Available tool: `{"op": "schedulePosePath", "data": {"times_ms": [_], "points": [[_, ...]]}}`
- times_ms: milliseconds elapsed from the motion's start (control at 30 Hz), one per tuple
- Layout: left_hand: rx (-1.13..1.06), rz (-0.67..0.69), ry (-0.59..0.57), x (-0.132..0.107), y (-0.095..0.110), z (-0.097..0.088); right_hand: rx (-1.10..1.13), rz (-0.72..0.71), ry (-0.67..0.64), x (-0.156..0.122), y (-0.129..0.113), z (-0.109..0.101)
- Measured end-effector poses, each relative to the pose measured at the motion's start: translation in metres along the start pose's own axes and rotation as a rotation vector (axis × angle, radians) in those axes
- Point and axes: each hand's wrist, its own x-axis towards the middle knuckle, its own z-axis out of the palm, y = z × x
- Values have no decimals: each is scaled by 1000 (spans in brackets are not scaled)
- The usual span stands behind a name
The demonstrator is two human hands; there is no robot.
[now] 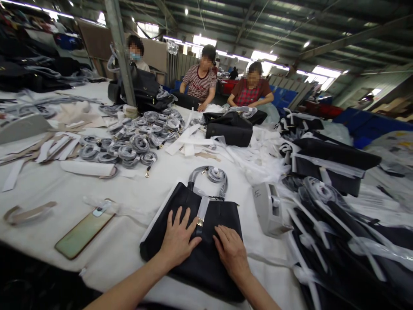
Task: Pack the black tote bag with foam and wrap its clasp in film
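A black handbag (180,202) lies flat on the white table (48,185) right in front of me. My left hand (178,239) rests on it with fingers spread flat. Beside it, my right hand (231,252) also lies flat on the bag, fingers stretched toward a small gold clasp (200,222) on a grey strap. The bag's handles, wrapped in plastic film (213,175), stick out at its far end.
A phone (84,231) lies to my left. A white tape dispenser (269,209) stands to the right, beside a heap of black bags with wrapped straps (338,241). Several coiled straps (135,142) cover the middle. Three people sit at the far side.
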Motion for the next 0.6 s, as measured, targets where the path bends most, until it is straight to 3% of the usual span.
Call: {"op": "schedulePosePath", "data": {"times_ms": [333,600], "points": [[-4,6,35,0,0,-1,8,-356,-273,51,2,8],[-31,3,27,1,-2,4,-42,-513,-321,62,6,9]]}}
